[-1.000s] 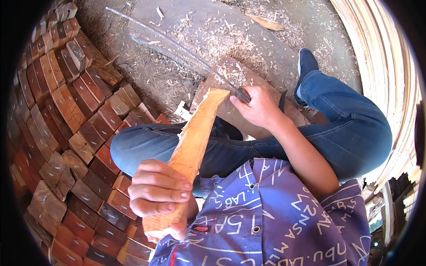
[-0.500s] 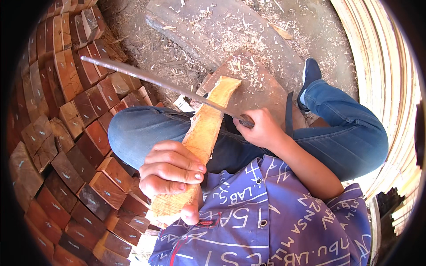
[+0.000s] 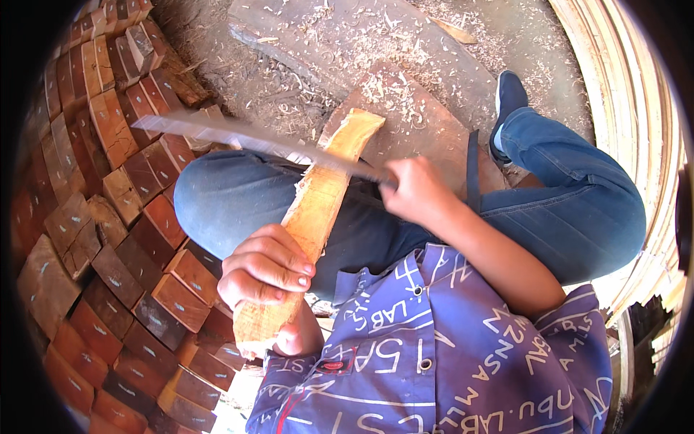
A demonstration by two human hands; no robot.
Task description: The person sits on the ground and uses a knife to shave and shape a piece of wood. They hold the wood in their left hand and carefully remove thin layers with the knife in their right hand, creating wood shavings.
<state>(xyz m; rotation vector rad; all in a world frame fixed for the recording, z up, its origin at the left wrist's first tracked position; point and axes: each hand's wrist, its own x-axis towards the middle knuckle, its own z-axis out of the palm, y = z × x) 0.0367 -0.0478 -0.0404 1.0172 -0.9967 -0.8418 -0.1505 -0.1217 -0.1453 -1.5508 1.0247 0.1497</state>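
My left hand (image 3: pixel 266 271) is wrapped round the lower end of a roughly shaped, pale orange-yellow piece of wood (image 3: pixel 323 199), thumb underneath. It slants up and away from me over my lap, and its flared far end lies over a brown board. Splintered fibres stand along its left edge. In my right hand (image 3: pixel 419 189) is the handle of a long, flat, grey blade that looks like a machete (image 3: pixel 242 135). The blade crosses the upper half of the wood, pointing left, and is blurred by motion. Whether its edge touches the wood, I cannot tell.
Stacked reddish-brown wood blocks (image 3: pixel 134 271) fill the left side. Long pale wooden strips (image 3: pixel 614 65) curve along the right. Ahead, the brown board (image 3: pixel 441 134) and the ground carry shavings. My bent legs (image 3: pixel 564 224) lie on both sides of the wood.
The blade has turned from nearly edge-on to show more of its flat side. My right hand has moved slightly up and left. The wood and my left hand have shifted slightly left.
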